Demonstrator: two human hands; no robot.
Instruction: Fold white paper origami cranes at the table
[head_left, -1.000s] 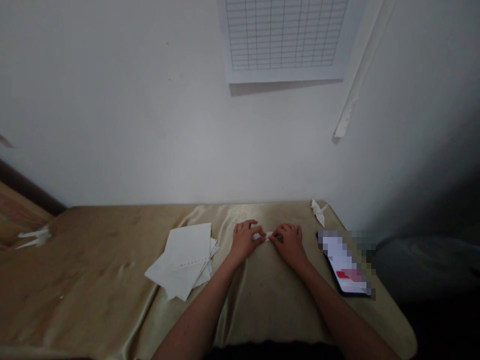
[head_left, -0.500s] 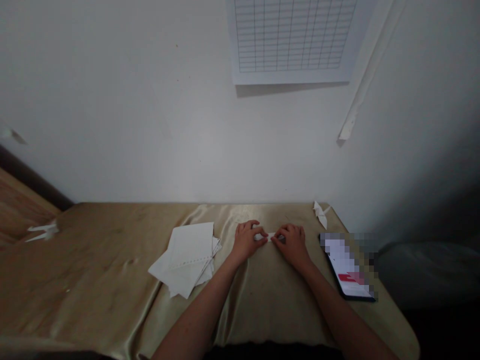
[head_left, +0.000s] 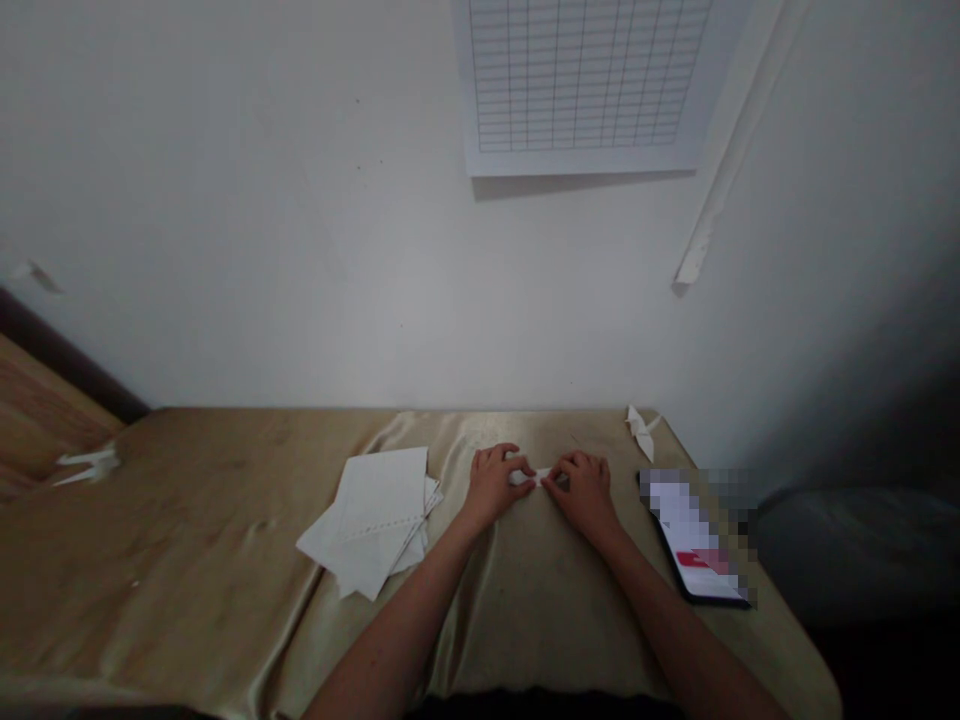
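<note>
A small folded piece of white paper [head_left: 538, 474] lies on the gold satin cloth [head_left: 525, 600] that covers the table. My left hand [head_left: 491, 485] pinches its left end with curled fingers. My right hand [head_left: 581, 485] pinches its right end the same way. Both hands rest on the cloth, fingertips nearly meeting over the paper. Most of the paper is hidden under my fingers.
A loose stack of white sheets [head_left: 375, 515] lies left of my hands. A phone [head_left: 694, 545] lies at the right, near the table's edge. A folded paper crane [head_left: 640, 425] sits by the wall at the back right. A grid chart [head_left: 585, 80] hangs above.
My hands have stayed pinched on the paper with barely any movement. The camera has shifted slightly.
</note>
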